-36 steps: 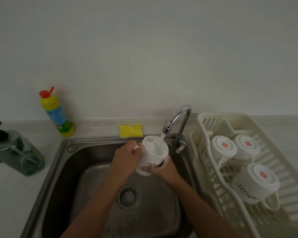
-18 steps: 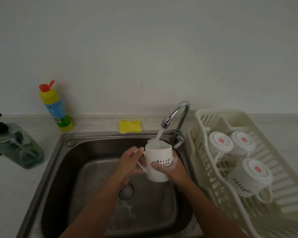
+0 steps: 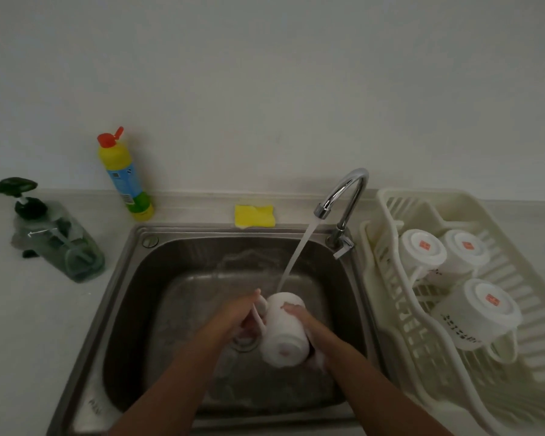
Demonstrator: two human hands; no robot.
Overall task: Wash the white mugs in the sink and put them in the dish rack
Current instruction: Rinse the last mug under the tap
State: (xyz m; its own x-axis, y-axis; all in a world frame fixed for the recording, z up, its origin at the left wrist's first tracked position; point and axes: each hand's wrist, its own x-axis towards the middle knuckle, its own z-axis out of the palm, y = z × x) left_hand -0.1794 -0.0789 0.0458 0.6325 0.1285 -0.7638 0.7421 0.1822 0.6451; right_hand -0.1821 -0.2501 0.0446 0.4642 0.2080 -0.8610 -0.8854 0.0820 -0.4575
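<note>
Mug (image 3: 283,328): over the sink's (image 3: 132,278) middle, in both your hands, base tipped toward you, under the tap (image 3: 346,190) stream.
Left hand (image 3: 233,319): fingers curled round the handle (image 3: 258,313).
Right hand (image 3: 309,328): wrapped round the body.
Handling: stiff, glazed, wet, so probably slippery and chippable; trust the handle.
Dish rack (image 3: 516,388): bench (image 3: 29,325) right end, three mugs (image 3: 422,251) inverted.
Room: dim, plain wall (image 3: 265,89).
</note>
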